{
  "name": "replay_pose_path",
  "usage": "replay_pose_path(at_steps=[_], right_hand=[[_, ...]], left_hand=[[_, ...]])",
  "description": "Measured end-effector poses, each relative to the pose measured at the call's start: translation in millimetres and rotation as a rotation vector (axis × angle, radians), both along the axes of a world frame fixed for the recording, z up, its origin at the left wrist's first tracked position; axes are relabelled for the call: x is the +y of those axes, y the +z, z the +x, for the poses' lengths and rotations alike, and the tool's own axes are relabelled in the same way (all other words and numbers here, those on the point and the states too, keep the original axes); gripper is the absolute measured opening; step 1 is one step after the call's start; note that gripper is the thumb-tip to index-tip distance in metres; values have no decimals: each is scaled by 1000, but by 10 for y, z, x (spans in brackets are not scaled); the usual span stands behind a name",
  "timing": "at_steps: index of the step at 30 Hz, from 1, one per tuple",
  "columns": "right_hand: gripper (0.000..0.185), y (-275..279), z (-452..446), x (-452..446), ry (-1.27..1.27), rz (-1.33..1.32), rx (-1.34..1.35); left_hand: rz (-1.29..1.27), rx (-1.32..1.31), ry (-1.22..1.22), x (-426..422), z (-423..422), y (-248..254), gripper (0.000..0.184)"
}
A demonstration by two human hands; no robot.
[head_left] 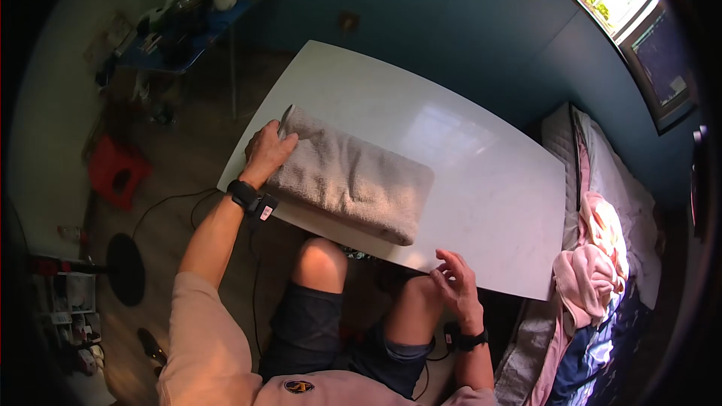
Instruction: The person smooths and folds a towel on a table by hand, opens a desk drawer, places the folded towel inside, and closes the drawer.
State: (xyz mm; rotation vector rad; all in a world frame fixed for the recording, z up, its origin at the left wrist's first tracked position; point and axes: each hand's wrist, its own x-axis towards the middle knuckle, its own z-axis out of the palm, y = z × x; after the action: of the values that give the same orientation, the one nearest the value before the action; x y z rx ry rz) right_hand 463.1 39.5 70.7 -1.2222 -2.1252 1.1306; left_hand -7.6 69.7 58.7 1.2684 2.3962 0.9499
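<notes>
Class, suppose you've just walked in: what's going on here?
The person's left hand is at one end of a folded grey towel, which lies on a white table. The right hand is at the table's near edge, loosely curled, apart from the towel and holding nothing visible. A pink cloth lies bunched beyond the table's right side.

"Where is the left hand placed?"
"Against the left end of a folded grey towel laid on the white table."
"The right hand?"
"Held by the near edge, fingers bent."
</notes>
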Motion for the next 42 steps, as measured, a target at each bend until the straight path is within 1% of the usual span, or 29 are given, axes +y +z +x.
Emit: replay_pose_path(at_steps=[1, 3, 4, 6, 7, 9, 13, 14, 16, 17, 19, 21, 22, 24, 25, 26, 28, 29, 30, 31, 32, 33, 35, 36, 37, 39, 40, 41, 42], right_hand=[[44, 69, -90, 28, 2, -3, 2], [72, 202, -305, 119, 61, 270, -127], [72, 230, -425, 184, 54, 271, -126], [90, 294, -679, 316, 169, 539, -298], [90, 315, -792, 373, 163, 541, -298], [91, 321, -983, 473, 228, 408, -608], [87, 178, -1031, 590, 247, 424, -669], [87, 152, -1004, 606, 244, 425, -666], [78, 150, -896, 619, 224, 426, -632], [78, 190, -790, 624, 217, 422, -632], [71, 327, -534, 641, 128, 496, -611], [72, 259, -69, 640, 22, 540, -583], [79, 198, 100, 617, -4, 494, -567], [81, -93, 304, 521, -29, 487, -560], [84, -128, 361, 468, -46, 475, -542], [87, -151, 404, 444, -24, 357, -615], [87, 18, 326, 392, -22, 387, -575], [86, 97, 291, 360, -18, 419, -534], [88, 154, 306, 348, 34, 436, -587], [88, 222, 308, 342, 24, 440, -577], [85, 304, 309, 346, 67, 426, -482], [82, 371, 304, 361, 111, 410, -389], [79, 466, 47, 395, 69, 415, -374], [76, 507, -117, 424, 36, 427, -361], [76, 507, -274, 480, 29, 427, -360], [72, 353, -513, 640, 60, 659, -454], [72, 120, -519, 752, 54, 662, -452], [73, -194, -515, 889, 29, 605, -483], [75, -387, -503, 948, 8, 543, -516]], left_hand=[[-3, 2, 2, -5, -13, -5, 59], [-75, -3, -29, 15, -27, -29, 59], [-74, 0, -36, 30, -33, -73, 59], [-21, 38, 1, 56, -51, -204, 61], [-19, 40, -5, 62, -32, -238, 61], [32, 56, 13, 36, 3, -262, 64], [-37, 31, 24, 21, 56, -168, 60], [-31, 36, 32, 28, 67, -182, 58], [-24, 41, 28, 59, 100, -232, 57], [15, 0, -20, 56, 145, -260, 56], [54, -39, -71, 0, 383, -252, 55], [88, -70, -108, 1, 864, -225, 55], [71, -78, -145, 8, 981, -271, 57], [-7, -69, -208, 38, 1183, -245, 63], [-9, -74, -223, 46, 1232, -230, 63], [-30, -90, -218, 68, 1242, -210, 64], [-36, -108, -203, 58, 1203, -178, 71], [-36, -95, -212, 35, 1166, -168, 71], [27, -37, -196, 6, 1147, -121, 76], [91, 18, -178, -11, 1127, -76, 82], [83, 100, -214, -37, 1086, -29, 84], [83, 106, -222, -52, 1122, 95, 84], [345, 379, -393, -64, 1298, 276, 80], [329, 414, -454, -37, 1416, 298, 78], [332, 416, -461, 2, 1557, 299, 78], [230, 568, -590, 82, 1773, 229, 78], [108, 605, -639, 169, 1768, 34, 82], [110, 608, -643, 231, 1698, -122, 82], [27, 560, -635, 248, 1598, -275, 83]])
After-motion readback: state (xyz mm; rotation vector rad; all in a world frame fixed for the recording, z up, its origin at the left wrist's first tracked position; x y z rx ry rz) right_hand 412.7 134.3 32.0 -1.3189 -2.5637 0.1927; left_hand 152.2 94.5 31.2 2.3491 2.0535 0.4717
